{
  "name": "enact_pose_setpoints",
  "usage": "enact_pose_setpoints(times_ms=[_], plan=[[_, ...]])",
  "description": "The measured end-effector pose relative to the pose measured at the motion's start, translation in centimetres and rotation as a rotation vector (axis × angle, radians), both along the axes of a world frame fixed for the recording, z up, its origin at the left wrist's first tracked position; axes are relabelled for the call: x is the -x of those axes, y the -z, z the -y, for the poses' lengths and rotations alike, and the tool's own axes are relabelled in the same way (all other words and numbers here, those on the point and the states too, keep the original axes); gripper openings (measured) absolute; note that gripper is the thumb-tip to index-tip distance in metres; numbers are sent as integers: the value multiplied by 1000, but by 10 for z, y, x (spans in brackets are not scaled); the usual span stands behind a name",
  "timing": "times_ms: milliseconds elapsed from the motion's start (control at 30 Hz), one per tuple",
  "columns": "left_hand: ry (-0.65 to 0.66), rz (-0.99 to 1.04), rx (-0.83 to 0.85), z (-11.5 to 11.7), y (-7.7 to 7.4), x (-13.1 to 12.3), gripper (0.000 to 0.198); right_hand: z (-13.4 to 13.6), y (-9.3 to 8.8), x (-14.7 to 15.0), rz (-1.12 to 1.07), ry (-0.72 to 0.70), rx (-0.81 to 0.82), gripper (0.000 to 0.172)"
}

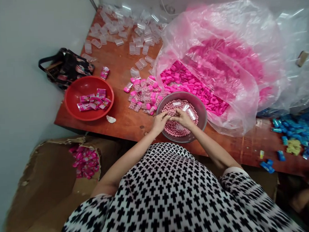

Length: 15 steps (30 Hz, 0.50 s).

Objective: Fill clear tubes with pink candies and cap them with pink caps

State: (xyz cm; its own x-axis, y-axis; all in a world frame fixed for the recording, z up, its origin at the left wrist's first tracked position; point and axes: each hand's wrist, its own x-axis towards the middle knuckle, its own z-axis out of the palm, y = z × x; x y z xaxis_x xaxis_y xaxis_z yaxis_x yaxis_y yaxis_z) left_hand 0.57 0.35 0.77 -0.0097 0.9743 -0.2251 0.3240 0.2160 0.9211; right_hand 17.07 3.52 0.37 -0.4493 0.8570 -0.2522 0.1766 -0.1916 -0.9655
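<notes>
Black crosses on a pale shirt (167, 193) are seen nearest the camera, worn by the person whose two bare hands are held over a grey bowl (202, 116). Inside the bowl, small pink balls (170, 130) are heaped, with several clear containers (190, 112) laid among them. The balls would probably be found light, hard and apt to roll, best pinched or scooped a few at a time. The containers look light, stiff and slick, and are likely best gripped around their sides, since they might be cracked by hard squeezing. Above the bowl's middle, the fingers of the left hand (159, 122) and the right hand (183, 118) are curved inward, tips nearly meeting. Pink is seen between the hands, but whether anything is clamped there cannot be told. Just left of the bowl, pink-capped containers (143, 92) are piled; behind it, loose pink caps (178, 74) are gathered at a translucent plastic bag (245, 102). Well left of it, pink packets (95, 101) are held in a red dish (74, 95). Far to its right, blue pieces (297, 128) are scattered.
</notes>
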Motion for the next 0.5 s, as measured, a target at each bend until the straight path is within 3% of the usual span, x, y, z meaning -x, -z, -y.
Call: enact_pose_setpoints(times_ms=[100,233,367,500], plan=[[27,49,39,-3,7,5,28,-7,-17,-12,128,-106,-215,51],[86,155,65,-8,15,10,32,-18,-29,-22,337,-328,-453,34],[116,207,74,-12,17,13,31,-19,-28,-20,425,-395,-511,27],[135,128,20,-15,16,24,27,-15,-27,-23,483,-374,-455,24]])
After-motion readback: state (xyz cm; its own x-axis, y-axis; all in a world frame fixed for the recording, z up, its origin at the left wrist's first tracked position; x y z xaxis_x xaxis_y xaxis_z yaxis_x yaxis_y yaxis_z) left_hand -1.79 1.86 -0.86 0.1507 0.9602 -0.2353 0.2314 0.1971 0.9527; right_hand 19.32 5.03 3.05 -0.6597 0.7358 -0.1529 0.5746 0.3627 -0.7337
